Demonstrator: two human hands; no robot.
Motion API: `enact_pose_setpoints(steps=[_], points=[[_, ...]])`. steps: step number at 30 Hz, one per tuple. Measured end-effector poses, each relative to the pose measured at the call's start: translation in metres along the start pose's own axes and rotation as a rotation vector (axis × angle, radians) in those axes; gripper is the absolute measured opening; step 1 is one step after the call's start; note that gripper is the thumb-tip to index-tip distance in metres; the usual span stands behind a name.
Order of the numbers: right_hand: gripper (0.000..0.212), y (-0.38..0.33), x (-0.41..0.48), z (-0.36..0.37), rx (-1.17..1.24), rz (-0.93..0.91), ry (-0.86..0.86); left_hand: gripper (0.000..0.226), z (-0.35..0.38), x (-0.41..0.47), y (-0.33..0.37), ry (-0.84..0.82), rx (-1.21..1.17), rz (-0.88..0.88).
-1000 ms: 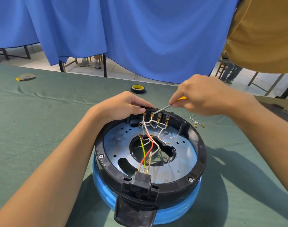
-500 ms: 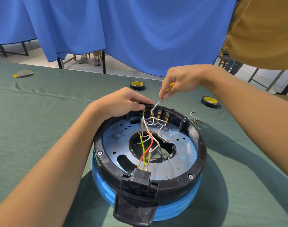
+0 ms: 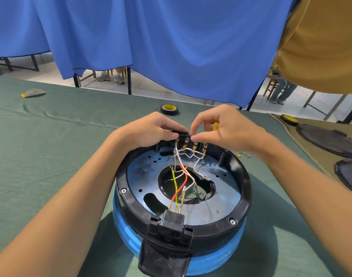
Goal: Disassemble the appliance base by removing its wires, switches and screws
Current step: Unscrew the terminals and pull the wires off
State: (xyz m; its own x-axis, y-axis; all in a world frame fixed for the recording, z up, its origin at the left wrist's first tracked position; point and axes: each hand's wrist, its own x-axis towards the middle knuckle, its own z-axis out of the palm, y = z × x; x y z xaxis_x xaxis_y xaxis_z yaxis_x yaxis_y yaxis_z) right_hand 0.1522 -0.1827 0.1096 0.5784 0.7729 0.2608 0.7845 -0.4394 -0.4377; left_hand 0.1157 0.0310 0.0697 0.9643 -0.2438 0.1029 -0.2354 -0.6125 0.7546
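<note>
The appliance base [image 3: 245,182] stands upside down on the green cloth: a blue body, a black ring and a metal plate. White, red and yellow-green wires [image 3: 181,176] run from the near black plug socket [image 3: 171,222] to a black switch block [image 3: 191,143] with brass terminals at the far rim. My left hand [image 3: 151,130] grips the left end of that block. My right hand [image 3: 225,130] pinches its top beside my left thumb, with the yellow screwdriver handle [image 3: 215,125] tucked behind the fingers. Hex screws [image 3: 123,190] sit in the ring.
A tape roll [image 3: 169,109] lies just beyond my hands and another [image 3: 289,118] at far right. Loose wire terminals [image 3: 243,154] lie right of the base. Black round covers [image 3: 329,140] rest on the right. A person in a yellow shirt [image 3: 321,47] stands beyond.
My right hand came down to the switch block; the screwdriver tip left the terminals and the tool now lies tucked in the hand. My left hand stayed on the block.
</note>
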Motion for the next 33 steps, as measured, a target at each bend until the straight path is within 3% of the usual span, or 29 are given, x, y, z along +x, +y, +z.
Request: enact_pose_setpoints(steps=[8,15,20,28,33], points=[[0.014,-0.009,0.010,0.024,-0.229,-0.013,-0.137,0.031,0.000,0.000,-0.002,-0.016,0.022,0.043],[0.012,-0.018,0.013,0.024,-0.261,-0.044,-0.151,0.028,0.000,0.000,-0.001,-0.014,0.009,0.057],[0.005,-0.027,0.010,0.007,-0.298,-0.049,-0.266,0.030,0.000,0.000,-0.001,-0.014,0.017,0.035],[0.005,-0.029,-0.008,-0.016,-0.155,-0.064,-0.149,0.029,-0.001,0.001,-0.002,-0.004,0.037,-0.011],[0.003,-0.013,-0.028,-0.018,0.098,0.009,-0.020,0.030,-0.001,0.000,-0.002,-0.006,0.017,-0.009]])
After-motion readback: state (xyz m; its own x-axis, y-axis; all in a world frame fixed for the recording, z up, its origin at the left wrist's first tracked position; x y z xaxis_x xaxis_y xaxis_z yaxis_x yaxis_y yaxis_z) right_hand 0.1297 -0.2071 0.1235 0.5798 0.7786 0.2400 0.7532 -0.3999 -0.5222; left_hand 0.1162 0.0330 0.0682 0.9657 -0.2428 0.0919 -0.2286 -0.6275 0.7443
